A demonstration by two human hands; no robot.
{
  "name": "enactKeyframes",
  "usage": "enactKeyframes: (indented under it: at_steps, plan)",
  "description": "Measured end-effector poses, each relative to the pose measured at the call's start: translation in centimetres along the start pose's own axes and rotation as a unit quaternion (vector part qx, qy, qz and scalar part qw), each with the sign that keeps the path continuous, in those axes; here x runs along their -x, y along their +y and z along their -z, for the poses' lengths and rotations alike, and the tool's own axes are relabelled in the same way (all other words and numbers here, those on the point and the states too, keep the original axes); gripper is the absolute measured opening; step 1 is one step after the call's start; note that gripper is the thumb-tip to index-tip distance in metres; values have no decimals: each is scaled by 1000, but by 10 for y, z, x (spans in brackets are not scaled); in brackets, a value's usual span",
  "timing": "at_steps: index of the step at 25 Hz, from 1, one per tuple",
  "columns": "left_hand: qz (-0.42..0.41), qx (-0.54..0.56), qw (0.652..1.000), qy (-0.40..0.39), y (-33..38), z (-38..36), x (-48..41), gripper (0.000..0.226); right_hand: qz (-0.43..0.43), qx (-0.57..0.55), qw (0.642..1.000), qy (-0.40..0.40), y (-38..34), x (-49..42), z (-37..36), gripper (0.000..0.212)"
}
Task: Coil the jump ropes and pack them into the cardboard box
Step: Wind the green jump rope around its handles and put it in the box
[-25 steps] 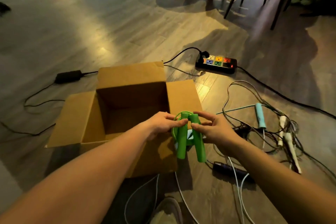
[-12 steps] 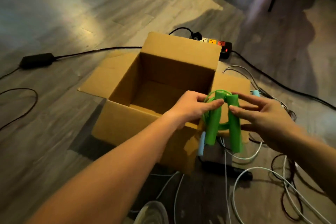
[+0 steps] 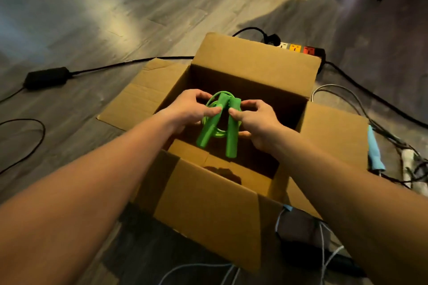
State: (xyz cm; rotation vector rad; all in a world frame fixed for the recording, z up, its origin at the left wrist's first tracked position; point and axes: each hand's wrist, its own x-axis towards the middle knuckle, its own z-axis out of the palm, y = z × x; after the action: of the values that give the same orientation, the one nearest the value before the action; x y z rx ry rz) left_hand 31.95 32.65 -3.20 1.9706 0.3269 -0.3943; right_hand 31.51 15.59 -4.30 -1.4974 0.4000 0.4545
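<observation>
A coiled green jump rope point(image 3: 218, 122) with two green handles hangs over the open mouth of the cardboard box point(image 3: 208, 203). My left hand point(image 3: 190, 111) pinches the coil and left handle from the left. My right hand point(image 3: 254, 122) pinches it from the right. The box stands on the floor with its flaps folded out; I see nothing else inside it. A light blue jump rope handle point(image 3: 374, 152) lies on the floor right of the box, next to a white handle point(image 3: 408, 164) among tangled cords.
A power strip point(image 3: 301, 50) with coloured sockets sits behind the box, its black cable running right. A black power adapter point(image 3: 46, 76) and its cords lie on the floor to the left. White cords point(image 3: 324, 261) trail by the box's near right corner. Chair legs stand at the far right.
Both hands carried the green coiled rope from beside the box's right front corner to above its opening. The view has shifted closer over the box.
</observation>
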Motion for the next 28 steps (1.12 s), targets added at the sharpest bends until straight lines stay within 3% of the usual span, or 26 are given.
enactKeyframes:
  at_steps: [3,6,9,16,20,25,28]
  plan:
    - [18,-27,999,21,-23,1,-27,56,-38,5,999,9,18,-36,-15,36]
    - [6,-107,992,60,-38,-5,-46,37,-38,41,998,41,35,-62,-25,31]
    - [33,-138,988,61,-52,-10,-60,22,16,165,983,72,43,-71,-30,30]
    - [69,-207,968,121,-71,-14,-66,36,65,296,953,16,60,-78,-35,39]
    - [68,-253,953,149,-74,-14,-66,32,49,313,947,51,67,-74,-41,40]
    - [112,-321,931,135,-65,-14,-59,35,61,365,925,93,61,-63,-51,37]
    - [107,-373,916,102,-58,-16,-51,45,48,438,896,63,57,-53,-43,38]
